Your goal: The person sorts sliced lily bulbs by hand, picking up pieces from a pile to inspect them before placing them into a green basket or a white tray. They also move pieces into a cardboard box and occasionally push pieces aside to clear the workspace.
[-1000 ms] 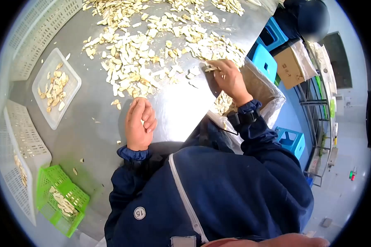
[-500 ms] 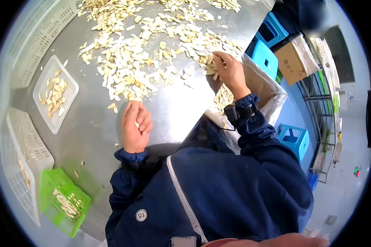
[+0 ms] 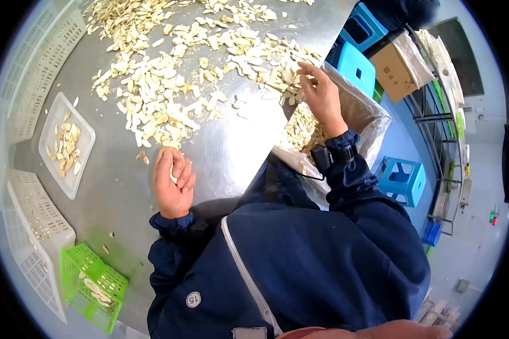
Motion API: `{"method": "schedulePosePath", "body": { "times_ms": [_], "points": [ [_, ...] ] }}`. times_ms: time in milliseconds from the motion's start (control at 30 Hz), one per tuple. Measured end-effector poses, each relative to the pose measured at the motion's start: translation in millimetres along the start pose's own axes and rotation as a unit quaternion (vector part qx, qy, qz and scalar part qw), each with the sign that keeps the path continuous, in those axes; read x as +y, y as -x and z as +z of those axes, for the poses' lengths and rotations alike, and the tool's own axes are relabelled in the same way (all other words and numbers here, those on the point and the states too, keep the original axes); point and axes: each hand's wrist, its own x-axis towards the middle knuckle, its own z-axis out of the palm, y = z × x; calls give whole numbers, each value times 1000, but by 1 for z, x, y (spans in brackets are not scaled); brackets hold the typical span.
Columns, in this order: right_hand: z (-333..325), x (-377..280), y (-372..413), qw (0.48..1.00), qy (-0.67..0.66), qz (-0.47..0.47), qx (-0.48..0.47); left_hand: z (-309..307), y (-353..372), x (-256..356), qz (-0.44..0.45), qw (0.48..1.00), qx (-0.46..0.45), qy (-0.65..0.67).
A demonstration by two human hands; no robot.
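Observation:
Pale dried slices (image 3: 152,85) lie spread over the metal table (image 3: 220,152). My left hand (image 3: 174,182) rests just below the lower end of the spread, fingers curled round a pale slice. Over the table's right edge, my right hand (image 3: 322,99) is raised with thumb and fingers apart, and nothing shows between them. Beneath it a lined box (image 3: 367,116) holds many more slices. A translucent tray (image 3: 85,155) with several slices is at the left of the table.
White perforated baskets (image 3: 45,73) line the left side, with a green basket (image 3: 90,282) holding slices at the lower left. On the right are blue stools (image 3: 404,181), a cardboard box (image 3: 396,70) and a metal rack (image 3: 435,118). Part of a dark-clothed person shows at the top right.
The view has shifted slightly. My right hand has moved from the slices at the table's edge to over the box, its fingers spreading. My left hand stays curled below the spread.

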Motion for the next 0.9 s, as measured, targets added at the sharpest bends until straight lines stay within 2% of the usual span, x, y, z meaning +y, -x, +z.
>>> {"method": "schedulePosePath", "body": {
  "times_ms": [33,133,200,267,367,467,567,633,700,733,800,900],
  "points": [
    [1,0,1,1000,21,6,-8,-1,0,0,-2,1000,-2,3],
    [9,-11,9,995,82,-56,-23,-1,-1,0,-4,1000,0,5],
    [20,-15,12,978,110,-177,7,-1,-1,0,-6,1000,3,7],
    [20,-17,14,983,109,-134,-55,-2,-1,0,-10,1000,6,11],
    [7,-16,18,986,115,-99,-66,2,0,3,-13,1000,17,-9],
    [3,9,23,978,156,-137,2,3,0,4,-14,1000,15,-14],
    [8,-6,27,971,133,-198,30,6,1,3,-20,999,22,-15],
    [24,-28,31,976,45,-203,-65,2,-1,2,-20,999,15,-22],
    [51,-45,29,938,38,-328,-101,-2,-2,0,-16,1000,3,-19],
    [56,-59,32,932,39,-339,-120,-4,-2,-1,-12,1000,-4,-12],
    [69,-63,30,925,46,-359,-113,-6,-2,-1,-8,1000,-11,-4],
    [70,-45,19,941,55,-320,-94,-6,-1,-1,-3,1000,-9,-5]
  ]
}}
